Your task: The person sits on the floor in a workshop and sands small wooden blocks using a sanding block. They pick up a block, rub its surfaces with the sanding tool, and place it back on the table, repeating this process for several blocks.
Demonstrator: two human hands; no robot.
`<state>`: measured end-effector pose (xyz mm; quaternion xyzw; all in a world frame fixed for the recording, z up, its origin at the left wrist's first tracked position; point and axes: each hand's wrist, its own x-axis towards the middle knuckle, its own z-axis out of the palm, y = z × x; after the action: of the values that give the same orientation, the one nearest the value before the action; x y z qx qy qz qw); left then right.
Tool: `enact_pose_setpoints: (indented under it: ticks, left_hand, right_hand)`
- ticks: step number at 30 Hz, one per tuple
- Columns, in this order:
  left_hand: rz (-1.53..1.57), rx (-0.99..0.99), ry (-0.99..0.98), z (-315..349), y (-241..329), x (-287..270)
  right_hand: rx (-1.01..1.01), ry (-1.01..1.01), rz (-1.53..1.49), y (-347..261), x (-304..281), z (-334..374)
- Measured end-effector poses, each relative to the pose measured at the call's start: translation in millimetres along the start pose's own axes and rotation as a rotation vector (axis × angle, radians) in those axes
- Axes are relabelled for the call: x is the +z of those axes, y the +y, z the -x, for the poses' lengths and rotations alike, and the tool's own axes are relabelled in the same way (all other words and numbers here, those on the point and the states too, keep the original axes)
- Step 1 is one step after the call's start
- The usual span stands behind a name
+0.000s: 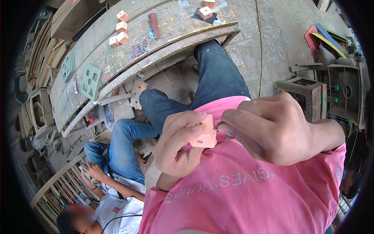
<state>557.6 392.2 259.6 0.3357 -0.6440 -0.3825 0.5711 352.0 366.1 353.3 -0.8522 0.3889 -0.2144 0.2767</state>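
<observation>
My left hand point(175, 146) grips a small pale wooden cube point(208, 134) with round holes in its faces. Its fingers wrap over the left side, and the cube is held in front of my pink shirt. At the cube's right face, my right hand point(278, 126) is closed in a pinch, its fingertips right beside a hole there. Whatever lies between those fingertips is too small and too hidden to name.
Several similar cubes point(121, 26) stand on the paint-spotted bench point(175, 23), near a curled reddish-brown sheet point(154, 23). One cube point(205, 13) rests on a dark sheet. Green panels point(92, 82) with cutouts lie left. A person point(120, 210) sits lower left; a stool point(302, 87) stands right.
</observation>
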Motion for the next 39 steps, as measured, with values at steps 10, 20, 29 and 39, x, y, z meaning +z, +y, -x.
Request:
enact_pose_setpoints:
  ticks: [10,20,29,39]
  left_hand:
    - [-0.302,0.274,-0.101,-3.0,-1.5,4.8]
    - [-0.172,0.36,-0.044,1.1,-17.5,1.1]
    - [0.208,0.05,0.07,9.1,-14.6,9.2]
    - [0.625,-0.146,-0.003,7.8,-15.0,11.5]
  right_hand:
    - [0.158,-0.191,-0.119,4.0,-7.3,-4.1]
    - [0.914,-0.523,-1.024,15.6,-23.1,-29.3]
    - [0.436,0.038,-0.751,8.0,9.7,-9.3]
    - [0.461,0.237,-0.868,10.4,21.8,-16.7]
